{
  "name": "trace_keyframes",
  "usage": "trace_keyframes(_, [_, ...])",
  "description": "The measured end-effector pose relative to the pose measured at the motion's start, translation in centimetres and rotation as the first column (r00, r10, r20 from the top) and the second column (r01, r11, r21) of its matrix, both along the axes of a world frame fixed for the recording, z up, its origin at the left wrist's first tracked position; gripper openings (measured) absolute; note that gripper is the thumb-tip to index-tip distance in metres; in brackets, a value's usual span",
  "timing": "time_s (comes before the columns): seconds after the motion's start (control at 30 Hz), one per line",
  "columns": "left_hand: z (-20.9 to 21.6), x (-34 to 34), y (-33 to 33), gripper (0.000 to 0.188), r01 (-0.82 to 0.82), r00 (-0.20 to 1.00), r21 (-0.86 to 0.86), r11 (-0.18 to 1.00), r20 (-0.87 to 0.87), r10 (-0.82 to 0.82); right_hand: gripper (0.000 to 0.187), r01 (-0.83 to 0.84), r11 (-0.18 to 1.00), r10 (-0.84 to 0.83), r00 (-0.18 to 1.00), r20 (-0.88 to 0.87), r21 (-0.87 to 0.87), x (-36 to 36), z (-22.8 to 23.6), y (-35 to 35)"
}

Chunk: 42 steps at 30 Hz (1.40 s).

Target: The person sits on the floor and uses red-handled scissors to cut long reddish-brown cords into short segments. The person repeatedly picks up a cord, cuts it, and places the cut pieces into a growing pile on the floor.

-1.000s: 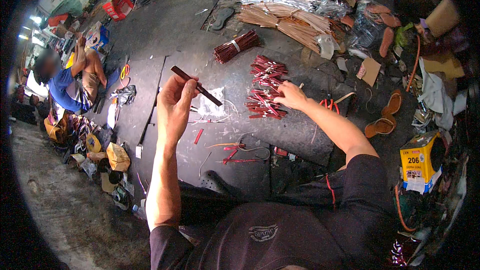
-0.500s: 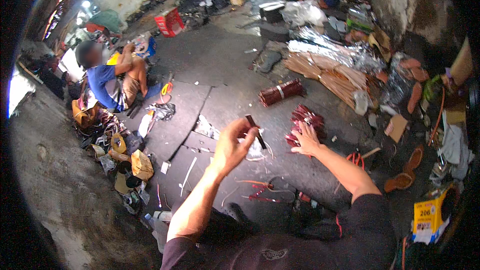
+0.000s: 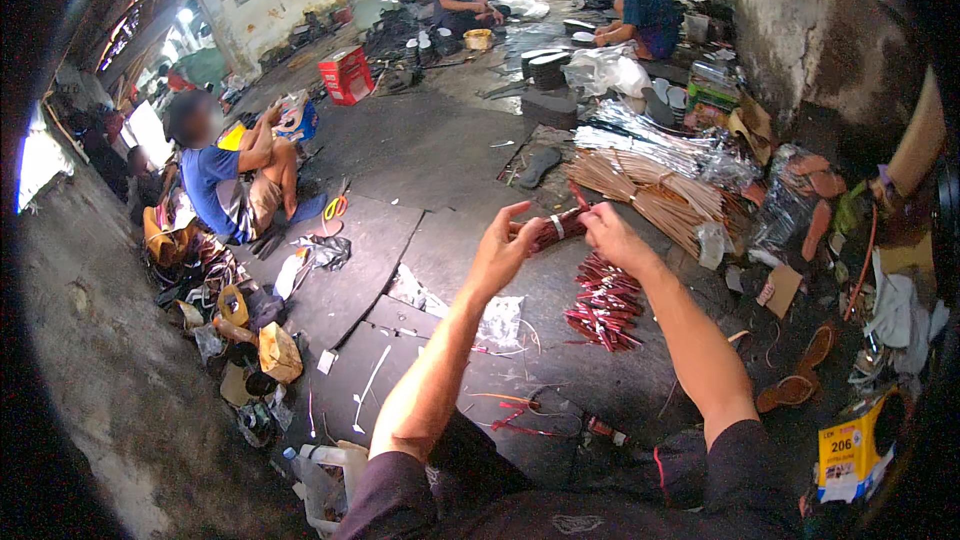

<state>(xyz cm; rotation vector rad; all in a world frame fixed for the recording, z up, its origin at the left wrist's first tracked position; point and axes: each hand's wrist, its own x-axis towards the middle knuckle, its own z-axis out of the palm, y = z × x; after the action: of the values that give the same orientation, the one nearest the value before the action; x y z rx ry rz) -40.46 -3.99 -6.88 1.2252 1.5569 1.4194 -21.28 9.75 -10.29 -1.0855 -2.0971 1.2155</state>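
My left hand is raised over the floor, thumb and forefinger apart, with nothing visible between them. Close by on its right, my right hand pinches a short dark red strip that points up and away. Partly hidden behind both hands lies a bundle of dark red strips with a pale band around it. Below my right hand, a loose pile of dark red strips with whitish parts rests on the floor.
Long tan strips and silvery ones lie at the far right. A dark sole is beyond the bundle. Scissors with orange handles lie left, near a seated person. A plastic container stands by my left arm; a yellow can stands right.
My right hand has left the pile, risen beside my left hand and now pinches a strip. The dark strip earlier in my left hand no longer shows there. The view has tilted up.
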Motion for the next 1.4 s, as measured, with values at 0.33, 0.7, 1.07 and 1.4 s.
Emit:
trace_keyframes(0.33, [0.0, 1.2, -5.3, 0.056, 0.199, 0.975, -0.167, 0.966, 0.132, -0.178, 0.023, -0.38, 0.924, 0.38, 0.909, -0.171, 0.036, 0.6, 3.0, -6.7])
trace_keyframes(0.7, [7.5, 3.7, -9.6, 0.036, -0.109, 0.983, 0.137, 0.985, 0.16, 0.087, 0.022, -0.342, 0.939, 0.326, 0.868, -0.375, 0.025, 2.7, 10.6, -12.4])
trace_keyframes(1.07, [7.6, 5.2, -11.0, 0.022, -0.099, 0.993, 0.184, 0.978, 0.074, 0.087, 0.017, -0.12, 0.878, 0.291, 0.902, -0.319, 0.463, 1.7, 12.1, -15.5])
trace_keyframes(1.4, [7.1, 5.9, -11.5, 0.028, -0.089, 0.99, 0.186, 0.978, -0.09, 0.108, 0.014, -0.122, 0.871, 0.267, 0.931, -0.25, 0.476, 1.0, 10.7, -15.5])
